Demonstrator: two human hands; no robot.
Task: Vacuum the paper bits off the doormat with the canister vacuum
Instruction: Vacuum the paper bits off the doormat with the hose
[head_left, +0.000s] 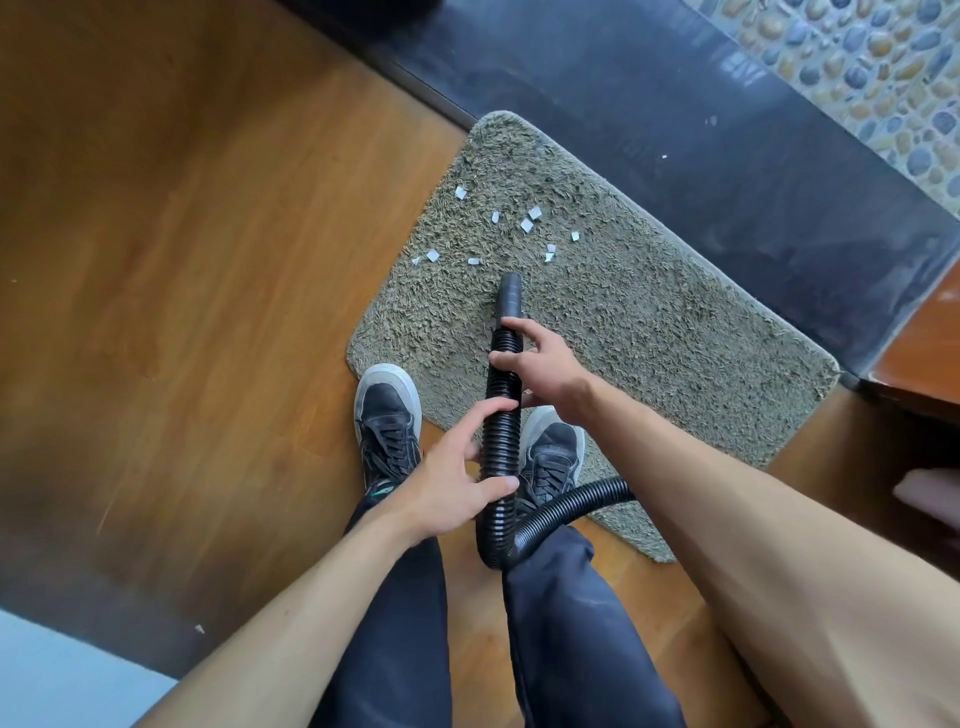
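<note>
Both hands grip the black ribbed hose (503, 415): right hand (540, 366) nearer the nozzle (510, 295), left hand (457, 483) lower. The nozzle tip sits on the doormat (649, 332) at frame centre, just below roughly eleven paper bits (527, 225); best to sweep it slowly upward, tip close to the pile.

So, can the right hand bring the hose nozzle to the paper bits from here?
Probably yes: the right hand grips the hose behind the nozzle, and only bare doormat separates it from the paper bits.
</note>
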